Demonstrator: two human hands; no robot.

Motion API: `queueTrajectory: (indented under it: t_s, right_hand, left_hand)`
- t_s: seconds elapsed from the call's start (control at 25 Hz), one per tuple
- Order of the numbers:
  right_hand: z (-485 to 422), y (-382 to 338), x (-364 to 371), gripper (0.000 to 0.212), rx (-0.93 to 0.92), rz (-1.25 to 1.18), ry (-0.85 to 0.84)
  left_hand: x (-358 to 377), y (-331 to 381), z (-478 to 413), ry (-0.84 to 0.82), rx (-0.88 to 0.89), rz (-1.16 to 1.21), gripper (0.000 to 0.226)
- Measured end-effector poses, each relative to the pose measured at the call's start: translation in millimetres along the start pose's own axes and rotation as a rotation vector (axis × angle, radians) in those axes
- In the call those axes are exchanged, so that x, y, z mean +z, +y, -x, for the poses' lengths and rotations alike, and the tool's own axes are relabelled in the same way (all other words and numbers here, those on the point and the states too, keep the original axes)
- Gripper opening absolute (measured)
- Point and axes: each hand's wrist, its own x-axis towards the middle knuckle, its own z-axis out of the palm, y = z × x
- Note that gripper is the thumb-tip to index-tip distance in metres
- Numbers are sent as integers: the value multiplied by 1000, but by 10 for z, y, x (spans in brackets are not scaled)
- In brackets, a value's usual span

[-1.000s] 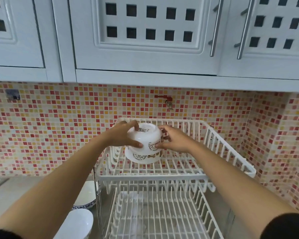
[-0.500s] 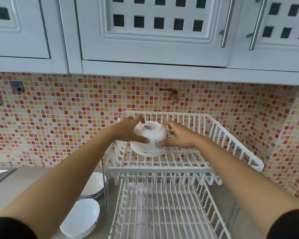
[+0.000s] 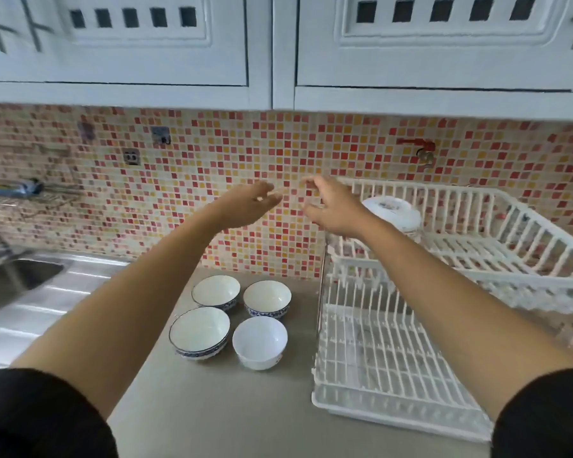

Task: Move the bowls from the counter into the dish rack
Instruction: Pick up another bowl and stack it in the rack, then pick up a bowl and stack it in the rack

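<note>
- I count five bowls: four on the counter and one in the dish rack.
- The four sit in a tight two-by-two cluster just left of the rack, all mouth up: a blue-patterned back-left bowl, a blue-patterned back-right bowl, a larger blue-rimmed front-left bowl and a plain white front-right bowl.
- The racked bowl rests upside down at the left end of the upper tier, foot up; round, so no long axis to give.
- The rack has two tiers; I see nothing on the lower one.
- My left hand and right hand hang in the air before the tiled wall, left of the rack's top tier, fingers loosely spread and holding nothing.
- Half a second ago both hands gripped that bowl over the upper tier; now they are off it and apart from it, and my view has swung left to show the counter bowls and a sink.
</note>
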Motion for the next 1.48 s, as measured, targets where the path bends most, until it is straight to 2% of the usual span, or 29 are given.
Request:
queueTrajectory:
  t_s: [0.12, 0.28, 0.52, 0.56, 0.68, 0.76, 0.84, 0.96, 1.16, 1.32, 1.4, 1.48]
  right_hand:
    - [35, -236, 542, 57, 75, -77, -51]
    - [225, -247, 1331, 57, 235, -144, -108]
    - [528, 399, 2271, 47, 584, -208, -137]
    - [424, 615, 2522, 47, 659, -226, -190]
    - [403, 991, 2927, 58, 796, -154, -322]
    - [392, 1191, 3126, 60, 852, -131, -343]
    - [476, 1220, 3202, 62, 867, -129, -360]
    - [580, 1217, 3320, 67, 858, -164, -390]
    - [560, 1643, 3769, 69, 858, -275, -395]
    - [501, 1308, 3350, 58, 793, -333, -269]
    - [493, 1179, 3161, 60, 744, -396, -226]
    - [537, 1026, 2959, 63, 655, -362, -182]
  left_hand:
    - [146, -321, 348, -22, -111, 2, 55]
    - [699, -861, 714, -118, -267, 14, 54]
    - [1673, -1382, 1003, -333, -480, 108, 48]
    - [1920, -1537, 904, -378, -542, 122, 48]
    - [2413, -1753, 808, -461, -599, 110, 44]
    - [2643, -1796, 747, -470, -610, 147, 43]
    - [2717, -1763, 769, -462, -596, 129, 46]
    - [2747, -1699, 778, -392, -722, 182, 53]
    - [2897, -1725, 650, -346, -776, 158, 46]
    - [2794, -1674, 640, -298, -738, 107, 38]
    - [2649, -1661, 606, -216, -678, 38, 31]
    - [2430, -1659, 578, -98, -608, -11, 32]
